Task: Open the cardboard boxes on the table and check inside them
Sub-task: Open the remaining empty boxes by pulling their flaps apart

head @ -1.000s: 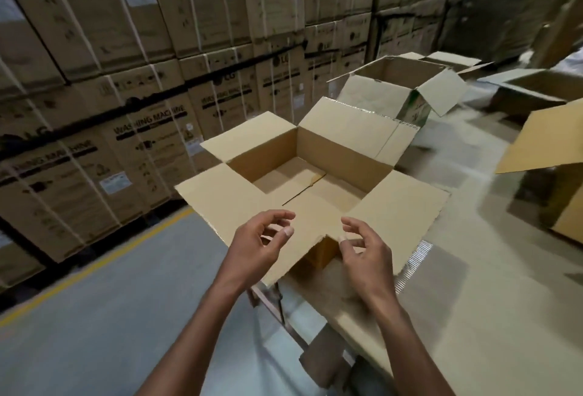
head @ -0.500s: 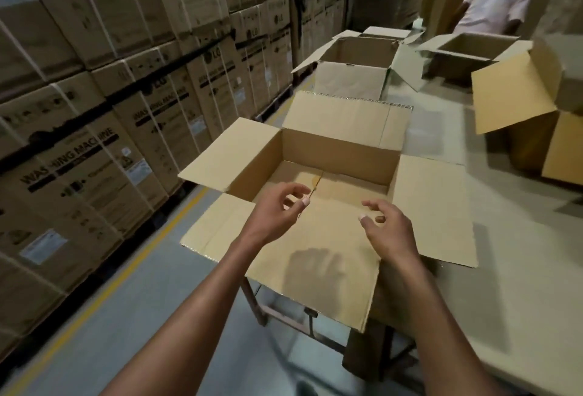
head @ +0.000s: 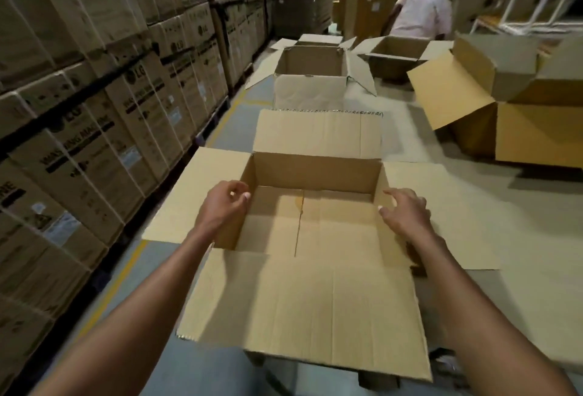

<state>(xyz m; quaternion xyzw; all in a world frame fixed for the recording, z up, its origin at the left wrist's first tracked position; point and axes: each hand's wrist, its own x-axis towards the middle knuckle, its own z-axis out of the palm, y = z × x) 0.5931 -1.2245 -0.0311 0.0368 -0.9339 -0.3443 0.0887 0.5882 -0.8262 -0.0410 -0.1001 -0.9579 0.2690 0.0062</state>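
A brown cardboard box (head: 315, 171) stands on the table (head: 520, 238) right in front of me, all its flaps folded outward. Its inside shows only the bare bottom flaps. My left hand (head: 222, 206) hovers at the box's left wall with fingers loosely curled, holding nothing. My right hand (head: 405, 211) is over the right wall, fingers relaxed and spread, also holding nothing. Further along the table stand a second open box (head: 310, 88), a third open box (head: 397, 59) and a larger one (head: 536, 124) at the right.
Stacked washing-machine cartons (head: 94, 112) line the left side beyond a floor strip with a yellow line (head: 107, 298). A person in a white shirt (head: 419, 12) stands at the far end of the table. More cartons fill the background.
My view has swung to face the box squarely. Both hands left the near flap and moved apart to the box's left and right walls. The person at the back is now further left in view.
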